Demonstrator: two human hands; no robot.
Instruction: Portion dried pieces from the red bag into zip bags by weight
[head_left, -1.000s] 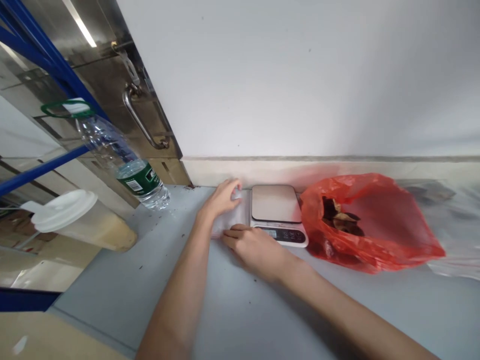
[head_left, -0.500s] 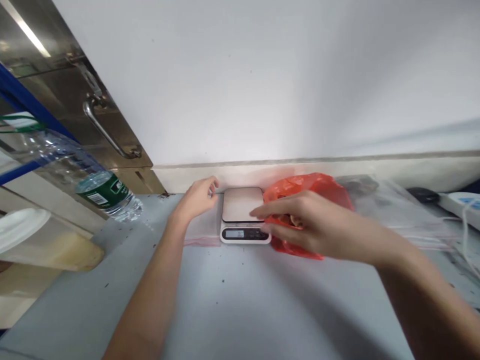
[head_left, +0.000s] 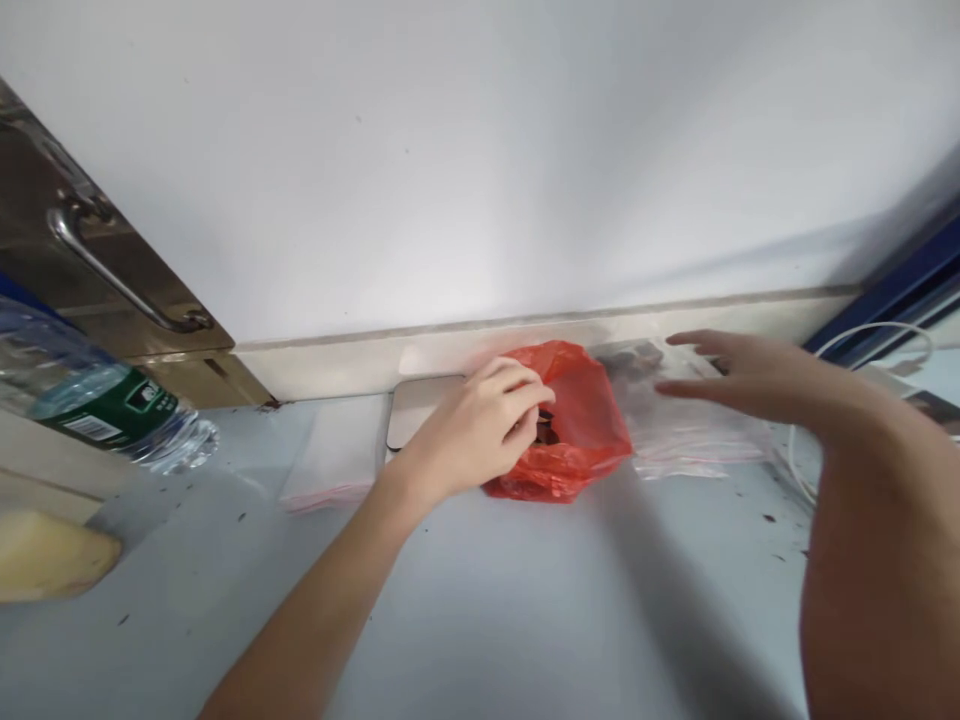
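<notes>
My left hand (head_left: 495, 420) is over the left side of a red plastic bag (head_left: 592, 410), its fingers curled at the bag's opening. What its fingertips hold, if anything, is hidden. Small dark brown pieces (head_left: 546, 430) show inside the bag. Behind my left hand lies a kitchen scale (head_left: 420, 405), its display covered by the hand and wrist. My right hand (head_left: 739, 375) hovers over clear plastic bags (head_left: 675, 430) to the right of the red bag, with thumb and fingers apart and nothing between them.
Flat clear bags (head_left: 337, 450) lie left of the scale. A water bottle (head_left: 127, 410) and a container with yellowish contents (head_left: 52, 555) stand at the left. A white cable (head_left: 795, 460) runs at the right. Behind are a white wall (head_left: 450, 180) and a metal door handle (head_left: 120, 275).
My right hand has moved right, from above the scale and red bag to the clear bags. My left hand has crossed from the scale's left side to the red bag. The view has turned right.
</notes>
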